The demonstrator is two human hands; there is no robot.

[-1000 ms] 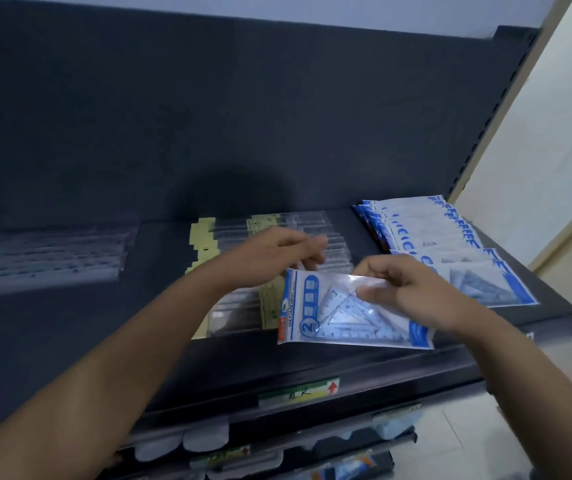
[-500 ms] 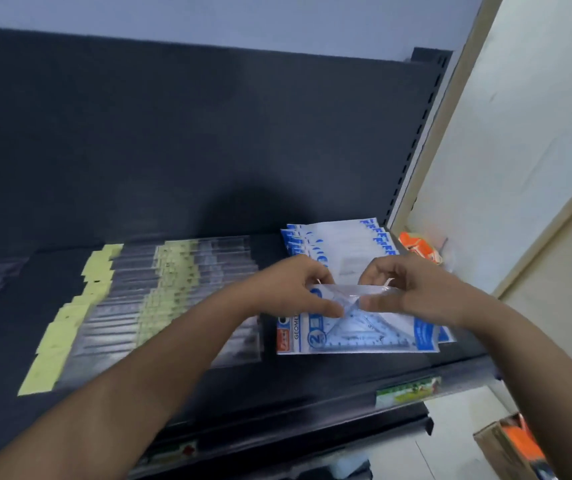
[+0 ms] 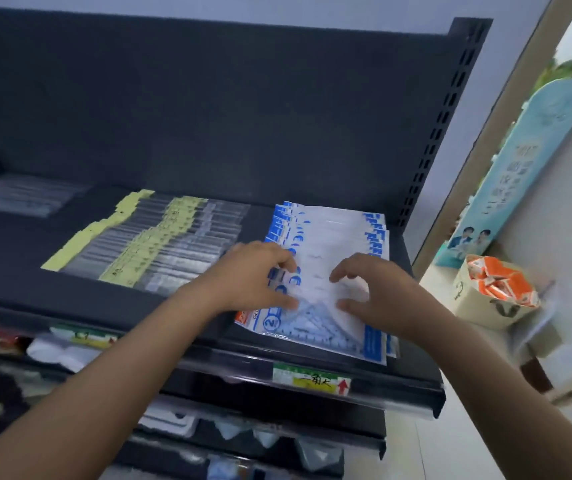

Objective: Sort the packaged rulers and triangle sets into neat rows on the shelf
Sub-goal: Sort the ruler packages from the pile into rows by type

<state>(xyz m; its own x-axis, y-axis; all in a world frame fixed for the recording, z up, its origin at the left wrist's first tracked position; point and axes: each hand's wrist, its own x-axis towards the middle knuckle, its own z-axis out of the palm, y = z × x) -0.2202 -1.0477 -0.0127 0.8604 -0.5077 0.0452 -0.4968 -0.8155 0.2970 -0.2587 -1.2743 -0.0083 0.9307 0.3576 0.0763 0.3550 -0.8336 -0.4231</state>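
Observation:
A row of overlapping blue-and-white triangle set packs (image 3: 329, 230) lies at the right end of the dark shelf (image 3: 18, 265). The front pack (image 3: 312, 327) lies flat on the row, and its clear triangle shows through. My left hand (image 3: 250, 275) arches over the pack's left side with thumb and fingertips touching it. My right hand (image 3: 378, 292) arches over its right side the same way. Neither hand pinches the pack. To the left lies a slanted row of clear ruler packs with yellow cards (image 3: 160, 244).
More clear packs (image 3: 21, 199) lie at the shelf's far left. A price label (image 3: 312, 379) sits on the front rail. Lower shelves hold other goods. Right of the shelf stand a box of orange packets (image 3: 492, 289) and a tall blue display board (image 3: 520, 168).
The triangle pack that both hands held up by its top edge now lies flat at the front of the row. The fingers have let go and spread over it.

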